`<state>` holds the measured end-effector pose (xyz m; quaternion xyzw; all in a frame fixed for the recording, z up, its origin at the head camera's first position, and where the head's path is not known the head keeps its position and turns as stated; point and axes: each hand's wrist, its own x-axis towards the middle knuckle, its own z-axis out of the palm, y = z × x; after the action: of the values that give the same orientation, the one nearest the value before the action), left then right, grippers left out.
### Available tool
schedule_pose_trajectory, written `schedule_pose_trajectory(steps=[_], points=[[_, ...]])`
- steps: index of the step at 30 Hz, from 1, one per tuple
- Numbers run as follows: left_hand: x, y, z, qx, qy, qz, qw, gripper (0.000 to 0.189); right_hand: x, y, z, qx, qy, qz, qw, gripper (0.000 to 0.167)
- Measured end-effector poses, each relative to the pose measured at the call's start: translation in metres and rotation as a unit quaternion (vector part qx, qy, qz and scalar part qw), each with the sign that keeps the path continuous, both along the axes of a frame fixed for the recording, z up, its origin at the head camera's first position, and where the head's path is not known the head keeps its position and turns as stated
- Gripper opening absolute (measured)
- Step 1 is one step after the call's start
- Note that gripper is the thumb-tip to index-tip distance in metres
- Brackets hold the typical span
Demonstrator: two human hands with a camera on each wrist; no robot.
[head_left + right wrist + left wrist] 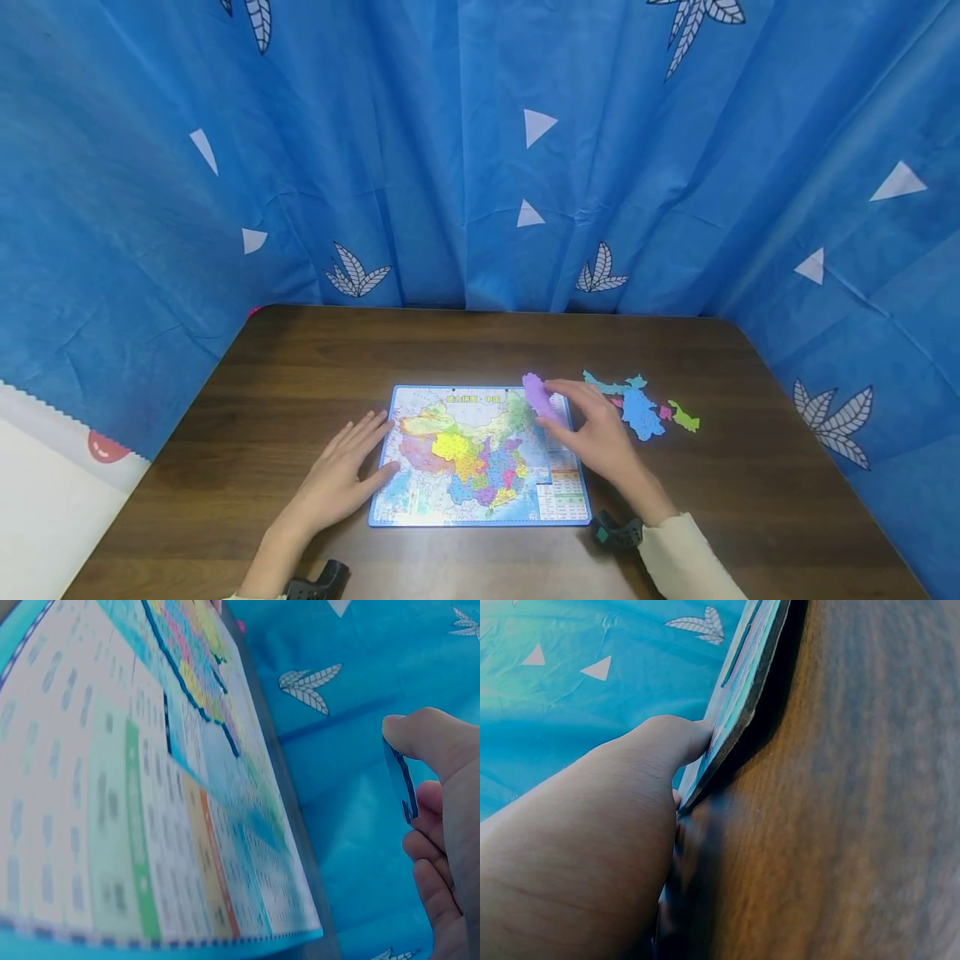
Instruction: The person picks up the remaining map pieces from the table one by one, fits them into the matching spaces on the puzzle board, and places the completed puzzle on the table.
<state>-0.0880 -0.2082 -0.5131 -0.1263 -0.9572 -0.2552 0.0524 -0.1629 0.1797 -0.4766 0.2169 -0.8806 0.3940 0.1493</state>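
Observation:
A map puzzle board (408, 492) with a blue border and a coloured map of China lies on the table. My left hand (341, 471) rests at its left edge, fingers stretched out; in the left wrist view the thumb (686, 737) touches the board's edge. Above the board's upper right part, my right hand (600, 429) pinches a purple puzzle piece (537, 393) between thumb and fingers. The right wrist view shows that piece (400, 778) nearly edge-on, held off the board.
Right of the board lie several loose puzzle pieces: a large blue one (641, 414), a teal one (603, 384), a green one (684, 417) and small pink ones (665, 412). A blue curtain (465, 167) hangs behind the dark wooden table (315, 358).

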Motion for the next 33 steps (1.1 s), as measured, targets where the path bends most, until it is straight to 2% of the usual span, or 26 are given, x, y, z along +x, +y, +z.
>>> schedule_pose_trajectory(steps=[6, 13, 19, 27, 33], points=[[-0.002, -0.001, 0.000, -0.001, -0.014, 0.003, 0.9999, 0.071, -0.003, -0.011, 0.000, -0.008, 0.005, 0.014, 0.9999, 0.054], [0.001, -0.002, -0.001, -0.002, -0.001, 0.005, 1.0000, 0.070, -0.002, -0.024, 0.000, -0.016, 0.003, 0.035, 0.9992, 0.054], [0.002, -0.002, -0.001, -0.001, -0.011, 0.010, 0.9999, 0.071, 0.001, -0.034, 0.001, -0.012, -0.005, 0.051, 0.9986, 0.054], [0.001, -0.002, -0.001, -0.001, -0.003, 0.005, 1.0000, 0.070, 0.005, -0.046, 0.003, -0.006, -0.022, 0.065, 0.9976, 0.053], [0.000, -0.002, 0.000, -0.002, 0.003, 0.002, 1.0000, 0.069, 0.007, -0.053, 0.003, -0.003, -0.011, 0.076, 0.9970, 0.052]])
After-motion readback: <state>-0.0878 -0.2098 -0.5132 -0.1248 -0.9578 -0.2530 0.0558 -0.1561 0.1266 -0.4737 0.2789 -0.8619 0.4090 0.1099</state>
